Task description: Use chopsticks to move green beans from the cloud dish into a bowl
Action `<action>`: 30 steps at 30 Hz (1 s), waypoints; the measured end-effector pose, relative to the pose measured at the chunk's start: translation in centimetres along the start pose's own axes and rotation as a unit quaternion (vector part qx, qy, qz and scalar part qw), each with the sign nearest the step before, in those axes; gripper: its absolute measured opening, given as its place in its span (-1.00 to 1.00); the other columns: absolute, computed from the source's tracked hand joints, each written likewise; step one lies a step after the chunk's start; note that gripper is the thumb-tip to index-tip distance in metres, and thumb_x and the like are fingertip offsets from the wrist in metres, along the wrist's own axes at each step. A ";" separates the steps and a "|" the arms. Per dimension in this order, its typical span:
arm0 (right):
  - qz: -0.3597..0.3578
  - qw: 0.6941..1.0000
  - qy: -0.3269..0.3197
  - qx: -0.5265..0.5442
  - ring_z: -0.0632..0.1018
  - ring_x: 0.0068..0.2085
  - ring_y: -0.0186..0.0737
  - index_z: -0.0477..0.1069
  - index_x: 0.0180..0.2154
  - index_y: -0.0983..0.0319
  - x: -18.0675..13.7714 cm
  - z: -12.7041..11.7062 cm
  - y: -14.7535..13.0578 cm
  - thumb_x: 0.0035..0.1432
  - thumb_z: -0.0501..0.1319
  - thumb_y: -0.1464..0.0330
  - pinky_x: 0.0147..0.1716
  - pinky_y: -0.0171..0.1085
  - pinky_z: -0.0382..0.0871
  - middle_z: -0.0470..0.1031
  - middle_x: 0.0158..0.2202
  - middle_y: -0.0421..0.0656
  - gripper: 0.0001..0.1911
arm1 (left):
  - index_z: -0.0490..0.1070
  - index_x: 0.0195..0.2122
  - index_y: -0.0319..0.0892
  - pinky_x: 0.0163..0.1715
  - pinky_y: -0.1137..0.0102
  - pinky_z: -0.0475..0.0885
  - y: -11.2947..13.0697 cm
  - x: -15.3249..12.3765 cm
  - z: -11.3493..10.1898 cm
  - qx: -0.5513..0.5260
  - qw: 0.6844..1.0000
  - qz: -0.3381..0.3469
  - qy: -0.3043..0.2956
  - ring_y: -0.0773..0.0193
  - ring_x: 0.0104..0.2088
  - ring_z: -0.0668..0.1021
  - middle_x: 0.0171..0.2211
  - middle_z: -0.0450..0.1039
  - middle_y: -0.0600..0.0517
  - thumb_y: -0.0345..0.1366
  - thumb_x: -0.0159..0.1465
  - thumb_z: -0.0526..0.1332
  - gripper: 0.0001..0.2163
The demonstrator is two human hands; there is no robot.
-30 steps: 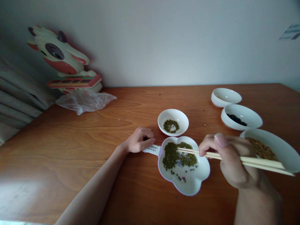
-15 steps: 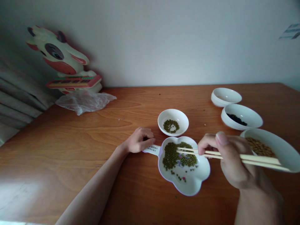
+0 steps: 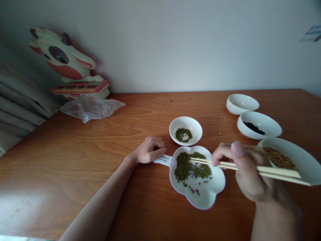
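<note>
A white flower-shaped dish (image 3: 210, 194) with a lilac rim holds a heap of green mung beans (image 3: 184, 165). My right hand (image 3: 247, 170) grips a pair of wooden chopsticks (image 3: 271, 170), whose tips reach into the beans near the dish's middle. My left hand (image 3: 149, 150) rests curled on the table, its fingers pinching the dish's white labelled handle (image 3: 163, 159). Just behind the dish stands a small round white bowl (image 3: 185, 125) with a few green beans in it.
On the wooden table (image 3: 100, 140) at the right stand three white bowls: an empty one (image 3: 242, 103), one with black beans (image 3: 259, 124), one with tan beans (image 3: 291, 160). A crumpled clear plastic bag (image 3: 90, 107) and a cartoon cow toy (image 3: 67, 63) sit at the back left.
The chopstick tips shifted slightly within the bean heap; the right hand moved a little to the left. The left hand stayed on the handle.
</note>
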State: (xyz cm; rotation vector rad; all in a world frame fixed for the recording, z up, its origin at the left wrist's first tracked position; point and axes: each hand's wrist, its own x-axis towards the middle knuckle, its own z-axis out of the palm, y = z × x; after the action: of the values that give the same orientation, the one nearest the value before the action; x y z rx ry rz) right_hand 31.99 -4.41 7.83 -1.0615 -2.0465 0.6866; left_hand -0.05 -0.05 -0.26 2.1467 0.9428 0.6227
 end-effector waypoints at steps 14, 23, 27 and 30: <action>-0.007 1.000 0.013 0.007 0.56 -0.46 -0.23 0.51 -0.43 0.14 -0.3 0.0 0.6 0.58 -0.08 0.18 -0.42 -0.18 0.30 0.56 -0.49 -0.20 -0.42 | 0.22 -0.62 -0.20 -0.39 0.35 0.19 0.1 0.0 0.0 0.001 1.000 0.000 -0.003 0.35 -0.48 0.35 -0.58 0.28 0.07 -0.24 0.44 0.14 -0.56; 0.003 0.984 0.144 0.103 0.55 -0.46 -0.11 0.57 -0.53 0.11 -1.1 -0.7 -0.5 0.55 -0.13 0.05 -0.48 -0.12 0.29 0.59 -0.51 -0.12 -0.26 | 0.17 -0.62 -0.19 -0.38 0.34 0.20 -0.1 0.0 0.0 0.002 1.000 0.000 -0.003 0.34 -0.49 0.33 -0.60 0.26 0.08 -0.22 0.44 0.15 -0.55; -0.018 0.972 0.232 0.044 0.58 -0.46 -0.04 0.59 -0.56 0.11 -0.7 -0.2 0.0 0.51 -0.22 -0.09 -0.51 -0.11 0.31 0.57 -0.56 -0.06 -0.15 | 0.19 -0.61 -0.19 -0.38 0.34 0.20 -0.2 0.0 0.0 0.005 1.000 0.002 0.000 0.34 -0.48 0.34 -0.58 0.27 0.07 -0.23 0.44 0.15 -0.56; 0.038 0.963 0.266 0.023 0.55 -0.47 -0.06 0.61 -0.51 0.14 -0.1 0.6 0.3 0.50 -0.20 -0.11 -0.49 -0.12 0.31 0.54 -0.57 -0.06 -0.16 | 0.20 -0.61 -0.20 -0.37 0.34 0.20 -0.2 0.0 0.0 0.007 1.000 0.004 -0.001 0.34 -0.48 0.34 -0.58 0.28 0.07 -0.24 0.44 0.14 -0.56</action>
State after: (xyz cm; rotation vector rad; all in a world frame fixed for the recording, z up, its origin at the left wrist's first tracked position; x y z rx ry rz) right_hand 31.65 -4.40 7.22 -1.1557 -1.5270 0.4216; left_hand -0.14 0.03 -0.45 2.1637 0.9391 0.6204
